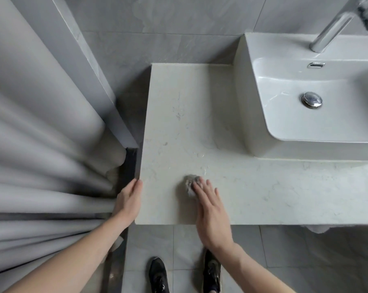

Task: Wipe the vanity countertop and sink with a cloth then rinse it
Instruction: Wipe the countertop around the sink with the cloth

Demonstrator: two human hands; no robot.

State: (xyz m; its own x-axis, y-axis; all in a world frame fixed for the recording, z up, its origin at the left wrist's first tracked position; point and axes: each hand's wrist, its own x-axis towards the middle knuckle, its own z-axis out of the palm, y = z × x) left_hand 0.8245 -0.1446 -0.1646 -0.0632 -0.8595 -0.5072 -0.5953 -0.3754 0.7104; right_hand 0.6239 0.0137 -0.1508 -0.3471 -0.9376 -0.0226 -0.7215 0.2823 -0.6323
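The right hand (210, 210) lies flat with straight fingers pressing a small grey cloth (191, 185) onto the counter (200, 123), low in the frame just left of centre. Only the cloth's upper left part shows past the fingertips. The left hand (129, 200) rests against the counter's left edge at lower left, fingers straight along the side, gripping nothing. The sink (305, 132) sits at upper right, well apart from the cloth, with the tap (335, 26) above it. A few water drops lie on the counter just above the cloth.

This looks like the counter-wiping step, with the sink and rinsing left to do. Risks from here: the cloth is bunched small and only pinned by flat fingers, so a fast stroke may slip off it. A stroke towards the near edge could push it onto the floor by the shoes (158, 275). A sweep left could flick water onto the curtain (41, 144).
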